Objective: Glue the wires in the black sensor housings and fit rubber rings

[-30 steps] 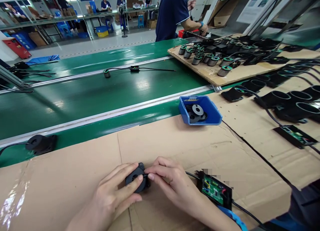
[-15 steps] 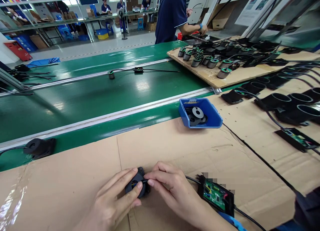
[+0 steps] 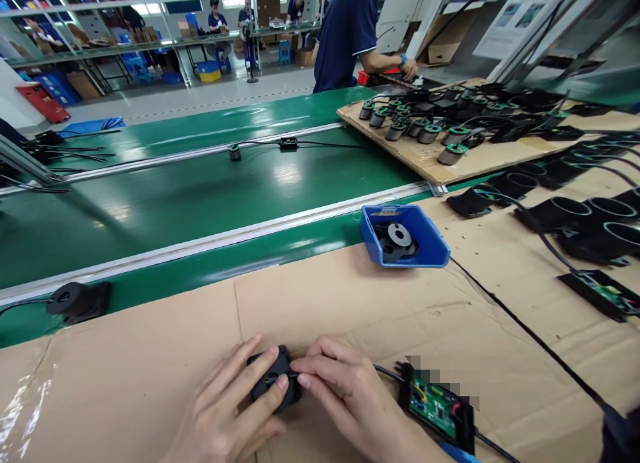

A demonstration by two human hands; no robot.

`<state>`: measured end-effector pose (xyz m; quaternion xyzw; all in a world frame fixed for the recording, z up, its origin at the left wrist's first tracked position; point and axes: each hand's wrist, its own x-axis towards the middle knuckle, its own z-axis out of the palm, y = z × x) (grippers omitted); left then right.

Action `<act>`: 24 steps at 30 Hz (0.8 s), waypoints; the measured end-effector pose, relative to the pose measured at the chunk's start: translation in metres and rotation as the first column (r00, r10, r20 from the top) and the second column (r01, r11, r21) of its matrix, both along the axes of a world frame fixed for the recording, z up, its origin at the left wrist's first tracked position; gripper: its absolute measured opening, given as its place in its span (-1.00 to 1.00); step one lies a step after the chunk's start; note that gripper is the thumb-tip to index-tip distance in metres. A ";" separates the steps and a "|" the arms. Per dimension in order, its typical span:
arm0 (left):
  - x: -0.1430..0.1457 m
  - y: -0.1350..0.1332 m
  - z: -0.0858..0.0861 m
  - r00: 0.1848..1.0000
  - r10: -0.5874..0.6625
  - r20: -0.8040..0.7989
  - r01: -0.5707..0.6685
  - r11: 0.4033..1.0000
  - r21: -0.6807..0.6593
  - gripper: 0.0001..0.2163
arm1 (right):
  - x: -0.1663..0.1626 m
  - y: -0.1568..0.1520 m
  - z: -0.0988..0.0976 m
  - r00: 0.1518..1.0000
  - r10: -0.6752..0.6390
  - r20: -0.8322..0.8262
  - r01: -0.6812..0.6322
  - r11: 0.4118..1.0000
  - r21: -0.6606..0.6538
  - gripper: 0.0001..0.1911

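Low in the middle of the view, a black round motor housing point(image 3: 267, 369) with flanged corners rests on the cardboard. My left hand point(image 3: 235, 396) is wrapped over it from the left, fingers pressing its top and near side. My right hand point(image 3: 345, 389) pinches a black cable point(image 3: 294, 376) where it meets the housing's right side. Thin coloured wires show in an opening under my left fingers. Beyond my right hand the cable point(image 3: 387, 371) runs to a green circuit board point(image 3: 433, 403) in a black tray, which lies on the cardboard.
A blue bin point(image 3: 407, 239) with black parts and a grey ring stands ahead. Another black housing point(image 3: 77, 299) sits at left by the green conveyor point(image 3: 175, 206). Motors crowd a wooden board point(image 3: 420, 163) at right, near black cylindrical housings point(image 3: 555, 213). A co-worker point(image 3: 345, 36) stands beyond.
The camera view has shifted slightly, so the scene sits a little lower. The small motor and board on the conveyor have moved right. My hands keep the same hold on housing and cable.
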<state>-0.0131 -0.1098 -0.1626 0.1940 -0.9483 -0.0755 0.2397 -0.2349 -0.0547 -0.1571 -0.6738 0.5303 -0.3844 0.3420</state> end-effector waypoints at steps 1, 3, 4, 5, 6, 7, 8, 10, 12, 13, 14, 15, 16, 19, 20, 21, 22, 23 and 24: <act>-0.001 -0.001 -0.001 1.000 -0.001 -0.023 0.001 1.000 0.012 -0.67 | 0.000 0.003 0.001 0.999 -0.038 -0.023 0.036 0.998 -0.047 -0.80; -0.003 -0.003 -0.002 0.998 -0.014 -0.058 0.017 0.998 0.056 -0.70 | -0.001 0.012 0.005 0.986 -0.151 -0.078 0.136 0.976 -0.173 -0.83; -0.005 -0.004 -0.002 0.997 -0.025 -0.071 0.031 0.996 0.083 -0.72 | -0.001 0.017 0.007 0.976 -0.190 -0.102 0.164 0.961 -0.224 -0.85; -0.005 -0.005 -0.003 0.996 -0.034 -0.083 0.043 0.993 0.111 -0.73 | 0.000 0.024 0.008 0.972 -0.195 -0.129 0.160 0.957 -0.240 -0.87; -0.006 -0.006 -0.004 0.994 -0.034 -0.099 0.047 0.990 0.135 -0.76 | 0.001 0.030 0.008 0.973 -0.163 -0.162 0.127 0.969 -0.213 -0.86; -0.006 -0.006 -0.005 0.992 -0.030 -0.120 0.049 0.987 0.154 -0.77 | 0.003 0.035 0.006 0.974 -0.108 -0.198 0.079 0.985 -0.152 -0.84; -0.007 -0.006 -0.005 0.989 -0.021 -0.143 0.045 0.986 0.163 -0.79 | 0.006 0.040 0.004 0.972 -0.057 -0.229 0.041 0.996 -0.075 -0.81; -0.007 -0.006 -0.006 0.984 -0.013 -0.180 0.040 0.988 0.148 -0.81 | 0.015 0.045 -0.004 0.963 -0.032 -0.266 0.048 0.997 0.055 -0.72; -0.006 -0.005 -0.005 0.980 -0.035 -0.198 0.052 0.995 0.083 -0.81 | 0.026 0.046 -0.012 0.968 -0.075 -0.240 0.107 0.986 0.125 -0.61; -0.006 -0.004 -0.004 0.977 -0.054 -0.206 0.062 0.997 0.035 -0.81 | 0.032 0.046 -0.016 0.975 -0.099 -0.197 0.130 0.979 0.155 -0.57; -0.005 -0.002 -0.002 0.974 -0.072 -0.215 0.069 0.997 -0.021 -0.80 | 0.038 0.046 -0.019 0.983 -0.123 -0.140 0.148 0.972 0.185 -0.52; -0.005 0.000 -0.001 0.972 -0.087 -0.219 0.072 0.995 -0.075 -0.80 | 0.043 0.046 -0.022 0.986 -0.151 -0.071 0.163 0.964 0.212 -0.49; -0.004 0.002 0.001 0.973 -0.094 -0.212 0.070 0.990 -0.119 -0.78 | 0.048 0.048 -0.024 0.983 -0.185 0.002 0.179 0.955 0.236 -0.46; -0.003 0.010 0.002 0.984 -0.082 -0.160 0.052 0.983 -0.179 -0.71 | 0.057 0.053 -0.030 0.936 -0.281 0.211 0.219 0.936 0.275 -0.44; -0.003 0.013 0.002 0.986 -0.077 -0.146 0.052 0.984 -0.171 -0.67 | 0.058 0.055 -0.032 0.915 -0.303 0.266 0.228 0.933 0.279 -0.45; -0.004 0.015 0.001 0.987 -0.071 -0.146 0.051 0.989 -0.140 -0.64 | 0.058 0.057 -0.034 0.896 -0.319 0.308 0.233 0.930 0.285 -0.46; -0.005 0.016 0.001 0.983 -0.058 -0.174 0.045 0.996 -0.075 -0.60 | 0.058 0.059 -0.035 0.881 -0.333 0.337 0.237 0.925 0.296 -0.47; -0.006 0.017 0.001 0.977 -0.025 -0.211 0.033 0.999 0.037 -0.52 | 0.057 0.060 -0.035 0.870 -0.345 0.353 0.238 0.920 0.311 -0.47; -0.008 0.018 0.002 0.970 0.039 -0.239 0.009 0.981 0.194 -0.43 | 0.056 0.061 -0.035 0.864 -0.354 0.359 0.239 0.914 0.326 -0.47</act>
